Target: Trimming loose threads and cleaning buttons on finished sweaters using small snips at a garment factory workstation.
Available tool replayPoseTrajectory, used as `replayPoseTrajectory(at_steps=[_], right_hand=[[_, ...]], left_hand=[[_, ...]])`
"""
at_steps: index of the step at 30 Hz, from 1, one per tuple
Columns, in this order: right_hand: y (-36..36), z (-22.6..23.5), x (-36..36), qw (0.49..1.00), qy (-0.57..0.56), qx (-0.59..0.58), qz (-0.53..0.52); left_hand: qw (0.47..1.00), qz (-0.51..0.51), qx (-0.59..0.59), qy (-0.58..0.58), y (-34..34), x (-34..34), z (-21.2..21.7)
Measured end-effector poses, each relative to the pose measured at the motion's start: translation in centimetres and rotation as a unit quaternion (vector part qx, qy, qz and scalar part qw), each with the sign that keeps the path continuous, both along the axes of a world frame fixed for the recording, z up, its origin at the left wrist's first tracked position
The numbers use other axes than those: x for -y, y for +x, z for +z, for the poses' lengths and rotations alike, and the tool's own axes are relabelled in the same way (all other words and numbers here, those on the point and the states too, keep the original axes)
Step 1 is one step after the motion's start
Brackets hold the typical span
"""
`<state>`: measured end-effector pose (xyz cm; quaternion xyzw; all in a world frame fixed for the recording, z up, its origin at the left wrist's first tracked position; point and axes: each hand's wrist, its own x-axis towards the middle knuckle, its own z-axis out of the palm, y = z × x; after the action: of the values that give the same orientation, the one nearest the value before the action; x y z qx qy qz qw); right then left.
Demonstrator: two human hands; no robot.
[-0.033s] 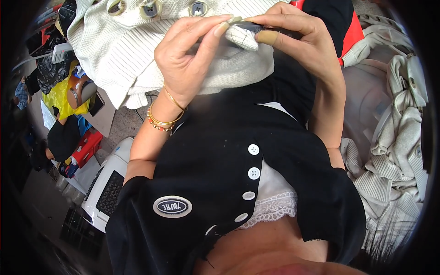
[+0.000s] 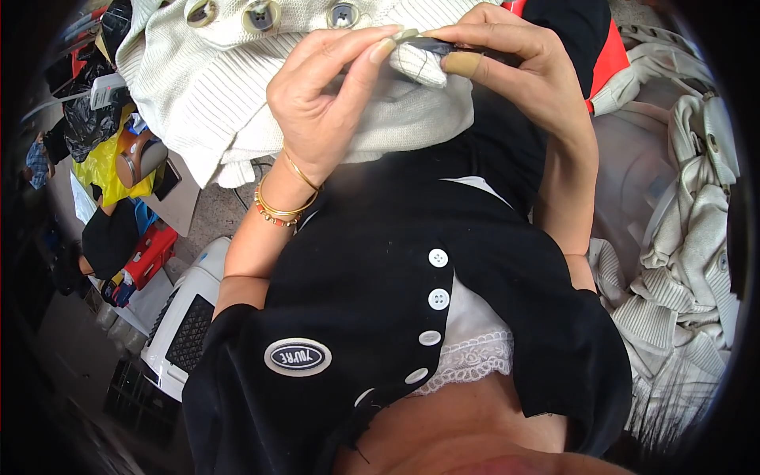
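A cream knitted cardigan (image 2: 214, 103) with large pale-rimmed dark buttons (image 2: 261, 16) lies over my lap. My left hand (image 2: 324, 95) is closed in a pinch on a small grey-green button (image 2: 407, 35) at the cardigan's edge. Opposite it, my right hand (image 2: 526, 67) is closed around a slim dark tool (image 2: 431, 46) whose tip meets the button; the fingers hide most of it, so its kind is unclear. A tan bandage (image 2: 461, 64) wraps the right thumb. Dark thread (image 2: 419, 70) crosses the folded knit between my hands.
More cream knitwear (image 2: 681, 269) is heaped at right around a translucent plastic bin (image 2: 633, 158). Red and black cloth (image 2: 606, 59) lies behind my right hand. At left are a white appliance (image 2: 186, 324), a yellow bag (image 2: 103, 166), a brown roll (image 2: 138, 158) and a red box (image 2: 150, 255).
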<state>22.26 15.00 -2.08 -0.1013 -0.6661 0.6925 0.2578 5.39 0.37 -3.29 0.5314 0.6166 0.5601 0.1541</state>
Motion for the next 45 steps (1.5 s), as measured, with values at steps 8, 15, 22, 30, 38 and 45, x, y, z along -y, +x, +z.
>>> replayPoseTrajectory(at_steps=[8, 15, 22, 30, 38, 45], right_hand=[[1.1, 1.7, 0.2, 0.986, 0.002, 0.163, -0.020], [1.0, 1.6, 0.6, 0.988, 0.043, 0.142, -0.045], [0.9, 1.8, 0.7, 0.985, 0.075, 0.141, -0.061], [2.9, -0.7, 0.1, 0.984, -0.108, 0.129, -0.057], [2.7, -0.2, -0.3, 0.971, -0.090, 0.128, -0.181], [2.7, 0.3, -0.7, 0.958, -0.158, 0.088, -0.223]], left_hand=[[1.000, -0.004, 0.011, 0.002, -0.2, 0.2, -0.2], [1.000, -0.010, 0.010, -0.006, -0.2, 0.1, 0.0], [0.999, -0.014, 0.039, -0.025, -0.3, -0.1, 0.2], [0.998, -0.007, -0.015, -0.064, -0.5, -2.1, 2.2], [0.927, -0.139, 0.255, -0.240, -0.6, -4.6, 4.8], [0.936, -0.160, 0.254, -0.186, 1.0, -3.8, 4.7]])
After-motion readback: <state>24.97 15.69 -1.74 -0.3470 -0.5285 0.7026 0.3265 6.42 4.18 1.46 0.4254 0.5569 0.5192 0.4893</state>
